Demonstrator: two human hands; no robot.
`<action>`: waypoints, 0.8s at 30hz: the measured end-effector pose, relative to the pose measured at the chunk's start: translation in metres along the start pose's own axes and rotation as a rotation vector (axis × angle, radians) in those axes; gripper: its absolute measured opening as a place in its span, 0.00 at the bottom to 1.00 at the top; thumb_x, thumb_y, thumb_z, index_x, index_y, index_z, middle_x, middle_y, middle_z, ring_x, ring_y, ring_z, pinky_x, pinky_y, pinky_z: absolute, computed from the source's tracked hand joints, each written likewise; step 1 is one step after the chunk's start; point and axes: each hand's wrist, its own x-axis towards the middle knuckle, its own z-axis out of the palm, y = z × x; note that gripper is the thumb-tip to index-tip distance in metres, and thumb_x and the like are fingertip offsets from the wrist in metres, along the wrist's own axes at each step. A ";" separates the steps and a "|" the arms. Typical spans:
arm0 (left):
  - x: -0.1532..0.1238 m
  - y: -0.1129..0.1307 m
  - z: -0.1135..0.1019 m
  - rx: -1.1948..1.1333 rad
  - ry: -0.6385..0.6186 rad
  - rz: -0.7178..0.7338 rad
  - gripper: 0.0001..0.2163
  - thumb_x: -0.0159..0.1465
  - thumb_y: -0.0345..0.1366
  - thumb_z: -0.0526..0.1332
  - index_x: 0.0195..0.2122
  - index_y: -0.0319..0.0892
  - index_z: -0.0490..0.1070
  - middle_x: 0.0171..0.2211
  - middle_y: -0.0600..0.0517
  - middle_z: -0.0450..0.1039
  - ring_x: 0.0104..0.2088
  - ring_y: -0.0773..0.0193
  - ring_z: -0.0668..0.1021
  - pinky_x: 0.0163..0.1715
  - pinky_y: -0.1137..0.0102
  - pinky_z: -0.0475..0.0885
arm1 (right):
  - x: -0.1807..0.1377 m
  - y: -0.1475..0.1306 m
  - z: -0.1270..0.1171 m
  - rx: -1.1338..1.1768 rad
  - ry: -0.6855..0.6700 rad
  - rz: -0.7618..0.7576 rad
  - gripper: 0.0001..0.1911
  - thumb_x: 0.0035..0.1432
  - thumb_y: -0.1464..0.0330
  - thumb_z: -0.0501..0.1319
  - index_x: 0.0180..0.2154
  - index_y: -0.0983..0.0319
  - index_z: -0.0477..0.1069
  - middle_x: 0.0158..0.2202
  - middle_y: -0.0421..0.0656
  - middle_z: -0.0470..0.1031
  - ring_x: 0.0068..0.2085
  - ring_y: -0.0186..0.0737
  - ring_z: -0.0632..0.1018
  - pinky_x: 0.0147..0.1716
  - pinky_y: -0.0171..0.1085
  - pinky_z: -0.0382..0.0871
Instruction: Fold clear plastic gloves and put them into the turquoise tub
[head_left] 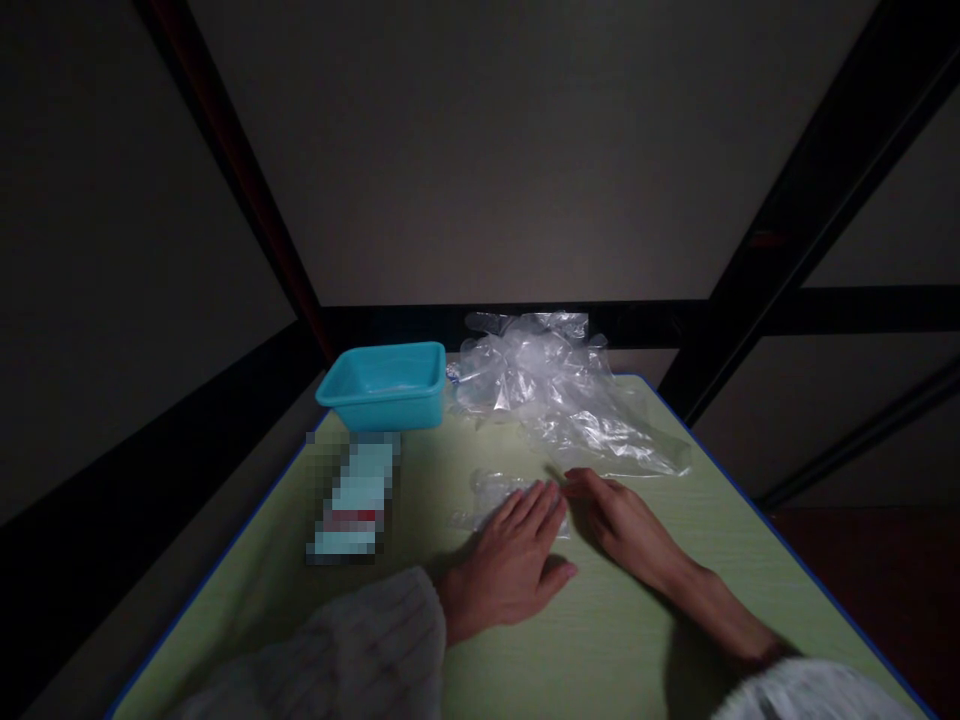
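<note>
My left hand (510,560) lies flat, palm down, with its fingers stretched over a small folded piece of clear, thin plastic (487,492), possibly a disposable glove. The fingers cover part of the plastic, so its full shape is hidden. Just right of it, my right hand (619,525) rests with loosely bent fingers, their tips close to the left fingertips and the plastic's right edge. Nothing shows in that hand. A crumpled heap of clear plastic gloves (540,370) and plastic film sits beyond both hands at the table's far end.
A turquoise plastic basin (386,405) stands at the far left corner of the pale green table (585,640), which has a blue edge. Nearer lies a pixelated, pale rectangular object (356,500). Grey wall panels (510,180) with dark frames rise close behind and at the left.
</note>
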 end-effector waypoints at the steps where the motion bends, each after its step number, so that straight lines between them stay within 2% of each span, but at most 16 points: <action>1: 0.000 0.000 0.000 -0.002 -0.004 0.001 0.27 0.67 0.47 0.46 0.62 0.36 0.47 0.65 0.43 0.45 0.64 0.56 0.49 0.61 0.60 0.50 | 0.000 0.000 0.000 -0.008 0.003 0.001 0.19 0.51 0.78 0.46 0.45 0.64 0.62 0.37 0.48 0.78 0.39 0.45 0.79 0.36 0.41 0.72; 8: 0.000 0.001 -0.002 -0.018 -0.019 0.002 0.28 0.68 0.50 0.43 0.63 0.36 0.47 0.65 0.43 0.46 0.64 0.55 0.49 0.61 0.60 0.50 | -0.002 -0.001 0.000 -0.053 0.074 -0.034 0.21 0.46 0.79 0.46 0.43 0.63 0.64 0.38 0.49 0.75 0.40 0.45 0.77 0.40 0.43 0.71; 15: -0.001 0.001 -0.003 0.004 0.001 0.017 0.28 0.68 0.49 0.42 0.63 0.35 0.45 0.64 0.42 0.46 0.64 0.55 0.49 0.61 0.60 0.50 | -0.002 -0.006 -0.001 -0.012 0.115 -0.121 0.19 0.50 0.78 0.46 0.42 0.62 0.65 0.39 0.48 0.75 0.41 0.43 0.76 0.40 0.43 0.72; 19: 0.000 0.001 -0.005 -0.005 -0.020 0.017 0.27 0.68 0.48 0.42 0.62 0.33 0.49 0.64 0.42 0.47 0.64 0.55 0.50 0.61 0.60 0.50 | -0.002 -0.006 0.001 -0.036 0.124 -0.124 0.19 0.48 0.78 0.47 0.42 0.62 0.65 0.37 0.48 0.75 0.40 0.43 0.77 0.39 0.42 0.72; 24: 0.002 0.003 -0.006 0.005 0.005 0.041 0.27 0.68 0.47 0.43 0.61 0.31 0.50 0.63 0.41 0.49 0.64 0.55 0.50 0.61 0.59 0.49 | -0.002 -0.007 0.001 -0.040 0.137 -0.160 0.15 0.53 0.77 0.46 0.39 0.63 0.66 0.34 0.49 0.75 0.37 0.44 0.77 0.37 0.44 0.73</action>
